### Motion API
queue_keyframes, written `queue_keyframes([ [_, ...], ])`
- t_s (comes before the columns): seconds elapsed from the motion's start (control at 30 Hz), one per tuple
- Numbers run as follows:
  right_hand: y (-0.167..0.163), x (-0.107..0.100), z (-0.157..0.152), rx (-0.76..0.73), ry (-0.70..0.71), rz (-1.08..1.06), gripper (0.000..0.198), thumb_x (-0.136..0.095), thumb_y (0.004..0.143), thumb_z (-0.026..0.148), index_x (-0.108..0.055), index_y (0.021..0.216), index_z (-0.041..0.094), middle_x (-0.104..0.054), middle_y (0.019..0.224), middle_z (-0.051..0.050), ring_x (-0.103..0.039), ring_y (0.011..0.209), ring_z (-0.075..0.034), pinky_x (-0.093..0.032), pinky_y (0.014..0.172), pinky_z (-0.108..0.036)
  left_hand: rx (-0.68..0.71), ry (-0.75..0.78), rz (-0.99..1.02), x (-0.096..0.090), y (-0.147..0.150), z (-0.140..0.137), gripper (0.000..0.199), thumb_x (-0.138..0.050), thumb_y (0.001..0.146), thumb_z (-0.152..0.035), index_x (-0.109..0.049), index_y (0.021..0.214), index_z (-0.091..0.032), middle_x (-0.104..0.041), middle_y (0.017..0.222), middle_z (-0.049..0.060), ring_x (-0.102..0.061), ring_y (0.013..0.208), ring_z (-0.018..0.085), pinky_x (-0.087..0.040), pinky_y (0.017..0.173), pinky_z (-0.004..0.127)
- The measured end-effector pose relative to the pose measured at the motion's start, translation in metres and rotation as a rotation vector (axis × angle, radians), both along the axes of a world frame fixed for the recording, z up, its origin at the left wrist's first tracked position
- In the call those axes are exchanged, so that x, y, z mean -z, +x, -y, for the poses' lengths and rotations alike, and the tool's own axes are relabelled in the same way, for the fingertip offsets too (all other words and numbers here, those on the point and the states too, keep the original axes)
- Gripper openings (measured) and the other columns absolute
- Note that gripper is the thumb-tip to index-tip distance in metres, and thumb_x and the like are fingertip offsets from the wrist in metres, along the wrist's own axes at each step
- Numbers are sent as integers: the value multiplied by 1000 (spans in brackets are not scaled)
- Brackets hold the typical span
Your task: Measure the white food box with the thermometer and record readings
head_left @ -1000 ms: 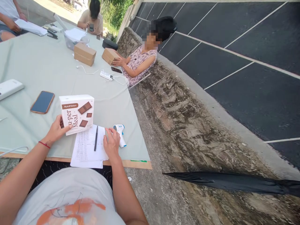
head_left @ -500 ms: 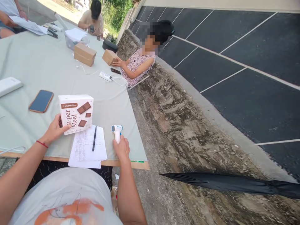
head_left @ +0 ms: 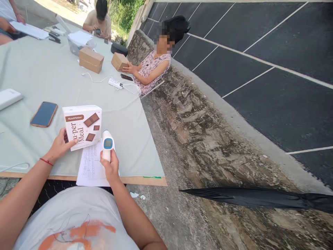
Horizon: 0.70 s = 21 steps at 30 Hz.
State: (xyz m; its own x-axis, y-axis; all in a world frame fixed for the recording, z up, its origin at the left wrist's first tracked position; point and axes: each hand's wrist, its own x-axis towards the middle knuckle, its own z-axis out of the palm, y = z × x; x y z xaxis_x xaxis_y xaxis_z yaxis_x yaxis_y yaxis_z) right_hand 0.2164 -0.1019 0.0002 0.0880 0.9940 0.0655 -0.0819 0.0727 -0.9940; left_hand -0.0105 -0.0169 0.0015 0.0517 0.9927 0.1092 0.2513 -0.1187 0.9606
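My left hand (head_left: 62, 144) grips the left side of a white and brown NutriMotion box (head_left: 83, 127), thumb on its printed front. The box stands tilted slightly above the table's near part. In my right hand (head_left: 111, 166) is a white and blue infrared thermometer (head_left: 107, 143), held by its handle with the small screen facing me. Its head is close to the box's right edge. Beneath both lie printed paper sheets (head_left: 90, 166), partly covered by the box and my right hand. The pen on them is hidden now.
A smartphone (head_left: 44, 114) and a white device (head_left: 9, 98) lie to the left. Farther off are a cardboard box (head_left: 91, 59), a power strip (head_left: 115, 83) and a plastic bin (head_left: 74, 48). A person (head_left: 153, 69) at the right edge touches another carton (head_left: 119, 61). A folded black umbrella (head_left: 241, 197) juts in from the right.
My right hand has brought the thermometer leftward, over the papers and beside the box, and turned its screen toward me. My left hand keeps its hold on the box.
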Motion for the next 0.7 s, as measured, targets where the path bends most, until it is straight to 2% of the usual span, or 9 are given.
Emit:
queue_keyframes([
  [0.1,-15,-8,3,-146,-95,23,34,-62,75,41,-59,101,21,-56,78,1,-49,66,-15,-47,63,-29,-8,0,4,1,0,0,76,-78,67,-63,-47,120,-18,-62,129,16,-62,118,36,-55,95,53],
  [0.2,-24,-6,5,-212,-143,60,42,-65,75,44,-61,109,20,-58,79,0,-52,69,-16,-48,65,-29,-11,-17,12,0,1,1,76,-78,66,-63,-46,119,-19,-62,129,16,-62,119,36,-55,95,54],
  [0.37,-27,2,6,-211,-155,94,49,-67,76,44,-61,118,20,-63,83,-1,-58,79,-19,-50,70,-31,-11,-29,23,-3,3,1,78,-78,65,-64,-46,120,-19,-63,129,15,-61,120,36,-55,96,53],
  [0.7,-29,4,5,-183,-157,142,38,-62,77,47,-65,102,18,-62,75,0,-57,75,-18,-48,68,-29,-5,-34,16,-4,2,2,79,-77,67,-63,-46,123,-18,-61,132,16,-62,119,36,-55,95,52],
])
